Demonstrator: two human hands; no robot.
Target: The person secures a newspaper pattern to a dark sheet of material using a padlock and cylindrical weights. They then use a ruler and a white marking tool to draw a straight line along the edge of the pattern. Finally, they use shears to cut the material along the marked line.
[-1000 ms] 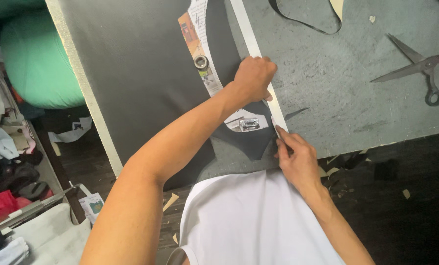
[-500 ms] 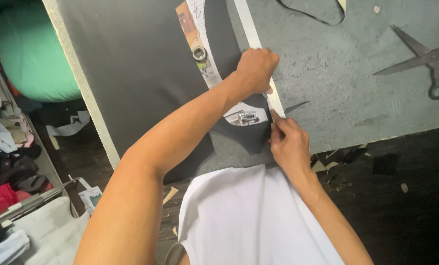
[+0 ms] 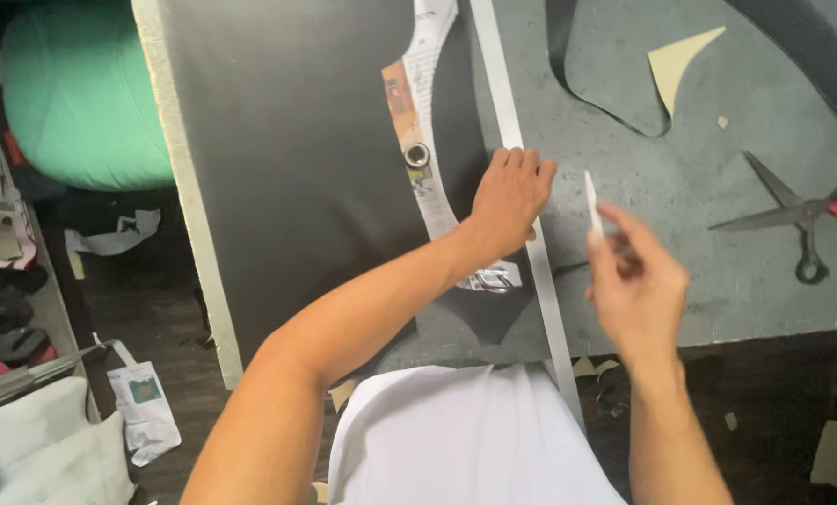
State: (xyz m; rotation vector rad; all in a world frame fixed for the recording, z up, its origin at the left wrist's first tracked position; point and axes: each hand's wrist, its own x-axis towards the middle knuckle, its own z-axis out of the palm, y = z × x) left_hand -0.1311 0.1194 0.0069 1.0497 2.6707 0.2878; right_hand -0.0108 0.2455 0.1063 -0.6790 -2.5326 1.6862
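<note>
My left hand presses flat on a long metal ruler and on a newspaper pattern piece that lies on a black sheet of material. A small metal ring weight sits on the pattern, and a second metal piece lies near my wrist. My right hand is lifted off the table to the right of the ruler, pinching a thin white marking stick that points upward.
Scissors with a red handle lie on the grey table at the right. A black curved strip and a tan scrap lie at the top. A green bundle sits left; clutter and scraps cover the floor.
My right hand has lifted from the lower end of the ruler and moved right, raising the white marking stick. My left hand stays pressed on the ruler. The camera view shifted.
</note>
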